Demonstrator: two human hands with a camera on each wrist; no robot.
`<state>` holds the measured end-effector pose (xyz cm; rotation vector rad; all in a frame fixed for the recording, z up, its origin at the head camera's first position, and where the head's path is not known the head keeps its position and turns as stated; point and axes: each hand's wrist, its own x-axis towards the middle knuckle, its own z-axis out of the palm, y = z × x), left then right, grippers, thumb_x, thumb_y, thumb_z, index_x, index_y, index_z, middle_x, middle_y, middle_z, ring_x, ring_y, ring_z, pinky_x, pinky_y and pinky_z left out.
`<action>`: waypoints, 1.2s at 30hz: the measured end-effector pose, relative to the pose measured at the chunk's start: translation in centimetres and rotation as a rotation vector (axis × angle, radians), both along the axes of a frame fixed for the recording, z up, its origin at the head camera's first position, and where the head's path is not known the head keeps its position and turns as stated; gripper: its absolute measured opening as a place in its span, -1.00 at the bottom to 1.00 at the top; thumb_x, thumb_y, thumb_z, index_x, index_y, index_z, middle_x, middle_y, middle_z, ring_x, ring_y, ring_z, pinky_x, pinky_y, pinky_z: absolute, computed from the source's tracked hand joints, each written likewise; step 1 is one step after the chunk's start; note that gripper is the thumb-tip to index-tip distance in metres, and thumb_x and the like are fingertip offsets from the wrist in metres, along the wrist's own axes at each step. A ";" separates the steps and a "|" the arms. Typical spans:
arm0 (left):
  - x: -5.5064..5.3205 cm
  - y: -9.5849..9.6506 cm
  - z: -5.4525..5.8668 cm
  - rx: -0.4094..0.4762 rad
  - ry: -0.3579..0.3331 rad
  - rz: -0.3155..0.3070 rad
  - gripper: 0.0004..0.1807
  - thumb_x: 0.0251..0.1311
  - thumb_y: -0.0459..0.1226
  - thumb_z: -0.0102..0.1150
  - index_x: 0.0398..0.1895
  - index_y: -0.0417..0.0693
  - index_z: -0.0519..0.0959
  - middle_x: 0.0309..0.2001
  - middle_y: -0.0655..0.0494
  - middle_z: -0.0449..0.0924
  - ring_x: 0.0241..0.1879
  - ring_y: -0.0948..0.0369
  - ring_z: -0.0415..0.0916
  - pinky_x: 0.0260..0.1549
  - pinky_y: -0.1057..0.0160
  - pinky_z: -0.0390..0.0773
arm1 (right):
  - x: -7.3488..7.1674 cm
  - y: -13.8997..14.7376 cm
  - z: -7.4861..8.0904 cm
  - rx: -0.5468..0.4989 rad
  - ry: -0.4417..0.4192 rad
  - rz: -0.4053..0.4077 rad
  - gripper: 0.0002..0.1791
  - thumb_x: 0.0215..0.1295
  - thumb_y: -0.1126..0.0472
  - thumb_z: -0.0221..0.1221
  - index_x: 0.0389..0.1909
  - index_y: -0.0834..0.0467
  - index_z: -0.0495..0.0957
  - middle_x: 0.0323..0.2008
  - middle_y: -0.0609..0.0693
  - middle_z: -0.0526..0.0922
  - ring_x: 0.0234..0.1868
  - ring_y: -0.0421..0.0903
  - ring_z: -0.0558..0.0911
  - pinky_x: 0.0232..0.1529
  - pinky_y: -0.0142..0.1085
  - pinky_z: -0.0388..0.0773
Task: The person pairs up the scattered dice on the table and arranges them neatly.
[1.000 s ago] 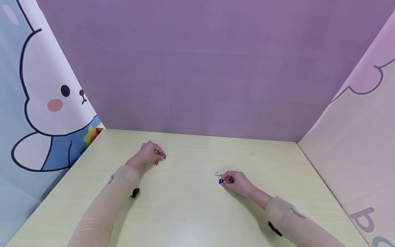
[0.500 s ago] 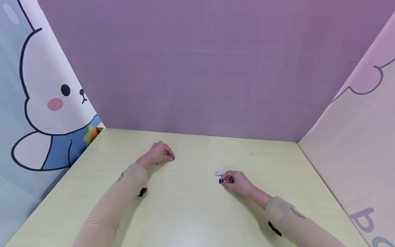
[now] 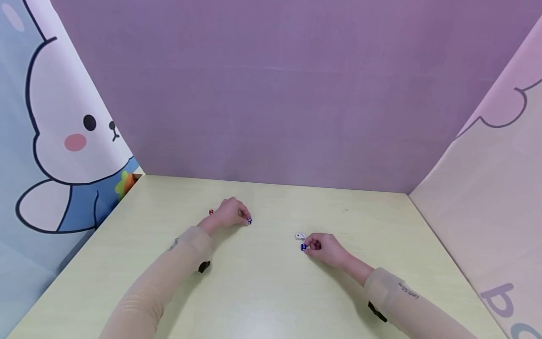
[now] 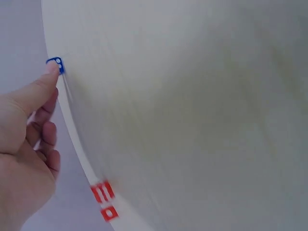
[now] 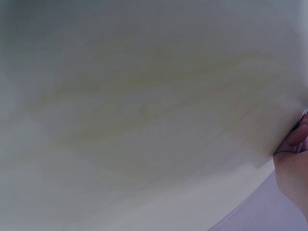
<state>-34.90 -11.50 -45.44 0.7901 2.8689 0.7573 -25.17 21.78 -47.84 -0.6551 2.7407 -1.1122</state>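
Observation:
My left hand [image 3: 230,212] pinches a blue die [image 3: 249,220] with white pips between thumb and fingertips, left of the table's middle. The left wrist view also shows this blue die [image 4: 58,64] at the thumb tip. Farther right, my right hand [image 3: 325,248] pinches another blue die [image 3: 303,246], close in front of white dice [image 3: 299,236] that sit side by side. A red die [image 3: 211,212] lies behind my left wrist; in the left wrist view red dice [image 4: 103,191] appear below the hand. Only part of the right hand [image 5: 293,161] enters the right wrist view, its die hidden.
A pale wooden table [image 3: 254,292] lies beneath both hands. Behind it rises a purple panel [image 3: 271,94]. A printed cartoon sheet [image 3: 76,155] borders the left side, and a pale pink sheet [image 3: 499,188] borders the right.
My left hand has moved right with its blue die, toward the white dice. The red die, in front of the left hand earlier, now shows behind the wrist. My right hand stays in place.

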 end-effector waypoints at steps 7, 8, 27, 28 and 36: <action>1.4 2.2 0.5 -0.042 -0.041 0.072 -0.88 -0.12 -0.19 0.47 -0.45 0.16 0.71 -0.46 0.36 0.67 -0.29 0.31 0.53 0.14 -0.07 0.18 | 0.0 0.0 0.1 -0.004 0.008 0.008 -0.88 0.11 0.33 0.28 -0.31 0.18 0.58 -0.54 -0.12 0.45 -0.51 -0.26 0.37 -0.49 -0.47 0.35; 1.7 2.4 0.5 -0.040 -0.047 0.083 -0.88 -0.12 -0.20 0.47 -0.45 0.16 0.71 -0.46 0.36 0.67 -0.29 0.31 0.53 0.14 -0.06 0.19 | 0.0 0.0 0.1 -0.006 0.009 0.010 -0.88 0.11 0.33 0.28 -0.31 0.18 0.58 -0.54 -0.12 0.45 -0.51 -0.26 0.37 -0.49 -0.48 0.35; 5.8 6.5 0.1 0.057 -0.025 0.151 -0.87 -0.17 -0.19 0.50 -0.51 0.13 0.70 -0.56 0.36 0.63 -0.40 0.33 0.50 0.03 -0.13 0.26 | 0.0 0.1 0.0 0.006 0.011 0.014 -0.87 0.11 0.32 0.28 -0.32 0.17 0.56 -0.54 -0.12 0.45 -0.51 -0.27 0.36 -0.49 -0.48 0.35; 6.0 6.6 0.1 0.057 -0.022 0.149 -0.86 -0.17 -0.18 0.49 -0.50 0.12 0.70 -0.55 0.36 0.64 -0.41 0.33 0.50 0.02 -0.11 0.27 | -0.1 0.1 0.0 0.006 0.013 0.016 -0.87 0.11 0.32 0.28 -0.32 0.16 0.56 -0.54 -0.13 0.45 -0.51 -0.28 0.36 -0.49 -0.48 0.35; 7.2 8.0 -0.1 0.099 -0.071 0.143 -0.85 -0.16 -0.19 0.49 -0.47 0.10 0.70 -0.54 0.34 0.65 -0.46 0.37 0.51 0.04 -0.11 0.27 | 0.0 0.1 0.1 0.000 0.011 0.018 -0.87 0.11 0.32 0.29 -0.31 0.17 0.56 -0.54 -0.12 0.45 -0.51 -0.26 0.37 -0.49 -0.48 0.35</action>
